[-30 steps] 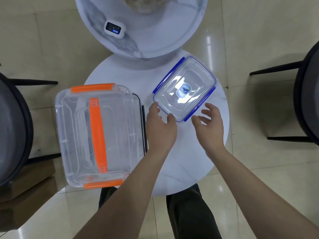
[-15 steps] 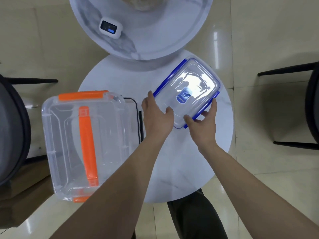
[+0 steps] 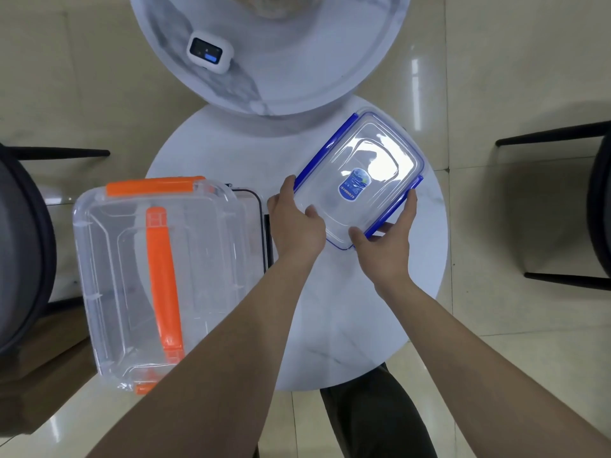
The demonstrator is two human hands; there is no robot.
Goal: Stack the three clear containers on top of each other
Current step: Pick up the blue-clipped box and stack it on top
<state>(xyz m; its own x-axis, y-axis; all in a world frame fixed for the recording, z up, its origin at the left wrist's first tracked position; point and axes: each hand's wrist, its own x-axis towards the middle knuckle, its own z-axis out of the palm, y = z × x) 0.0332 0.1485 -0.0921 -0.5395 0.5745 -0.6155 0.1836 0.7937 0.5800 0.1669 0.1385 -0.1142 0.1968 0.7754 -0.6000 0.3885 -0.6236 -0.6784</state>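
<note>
Presently, held item: clear rectangular plastic container with blue side clips and a blue oval label on its lid [image 3: 360, 183], turned on a diagonal, gripped at its near end by both hands.
Left hand [image 3: 296, 224]: closed on the container's near-left corner; fingers run up along the left blue clip, thumb [image 3: 314, 214] pressed on the lid beside the near edge.
Right hand [image 3: 385, 239]: closed on the near-right corner; thumb tip on the near edge of the lid, fingers [image 3: 410, 201] wrapped over the right blue clip, fingertips touching its outer side.
Container relative to fingers: lies between the two hands, most of it extending beyond the fingertips, away from the person; whether its base rests on the table or is lifted cannot be told.
Support: round white marble-look table [image 3: 231, 150].
Left of left hand: large clear plastic storage box with orange handle and orange end latches [image 3: 165, 276], overhanging the table's left edge.
Just beside left hand's knuckles: edge of a clear container with a dark rim [image 3: 261, 206], mostly hidden under the large box.
Beyond the fingertips: second round marble table [image 3: 330, 61] carrying a small white device with a screen [image 3: 210, 54].
</note>
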